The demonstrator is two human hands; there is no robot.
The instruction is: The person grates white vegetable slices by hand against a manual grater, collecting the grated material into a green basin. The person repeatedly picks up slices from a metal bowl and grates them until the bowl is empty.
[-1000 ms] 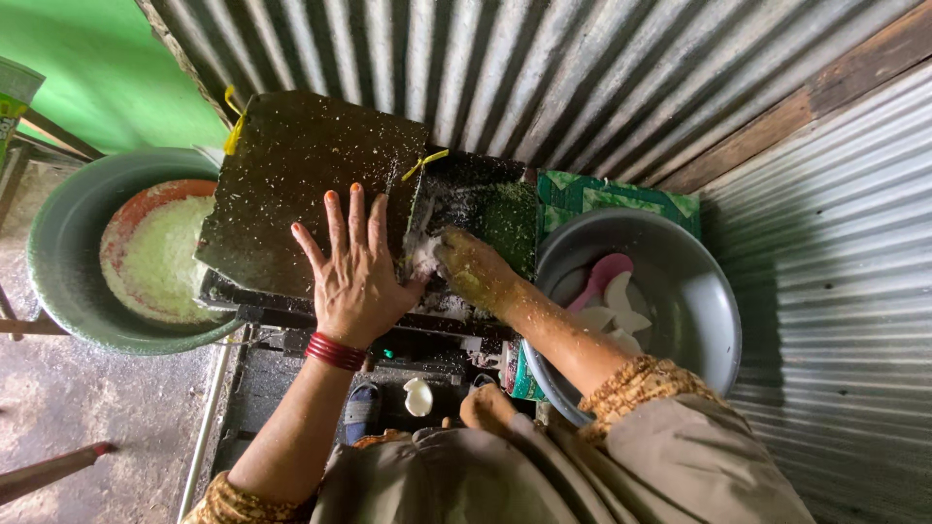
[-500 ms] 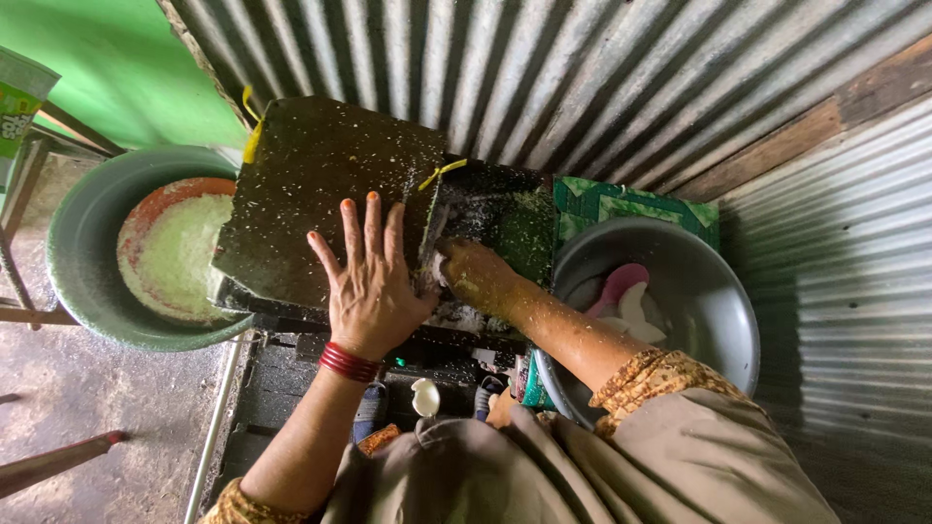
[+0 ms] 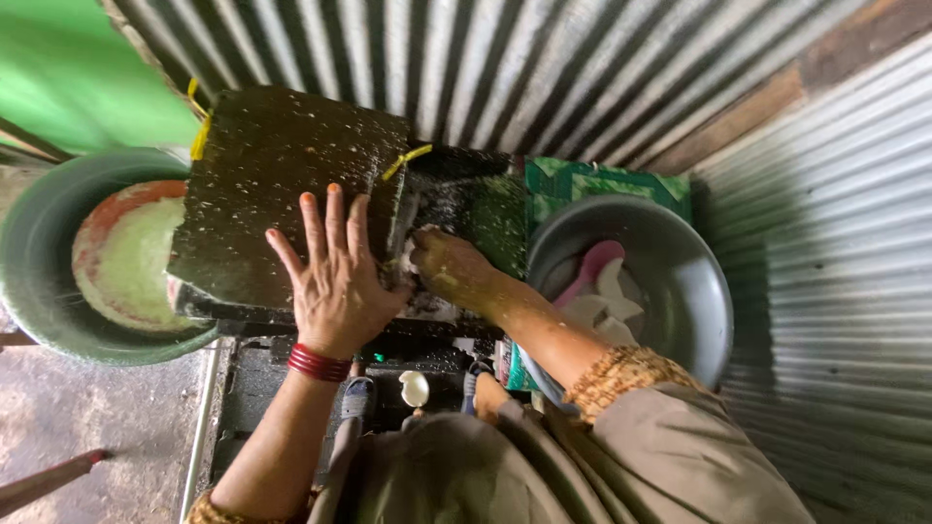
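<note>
- The left hand (image 3: 338, 281) lies flat on the near right corner of a dark, speckled slab (image 3: 282, 189), palm down, fingers (image 3: 335, 218) spread wide and straight — gripping nothing. Red bangles (image 3: 317, 362) circle its wrist.
- The right hand (image 3: 449, 272) sits just beside it, at the gap along the slab's right edge, smeared with pale wet paste. Its fingers curl down onto a small whitish lump (image 3: 406, 260); whether they pinch it or only press on it cannot be told.
- The slab covers a dark machine body (image 3: 456, 199), itself spattered with white flecks; yellow ties (image 3: 408, 160) hang at the slab's edges.
- Left of the slab stands a green tub (image 3: 44, 281) with an orange-rimmed dish of pale paste (image 3: 121, 257) inside.
- To the right, a grey metal bowl (image 3: 689, 291) holds white pieces (image 3: 607, 296) and a pink scoop (image 3: 594, 267).
- Corrugated metal sheeting (image 3: 544, 68) walls the back and right side.
</note>
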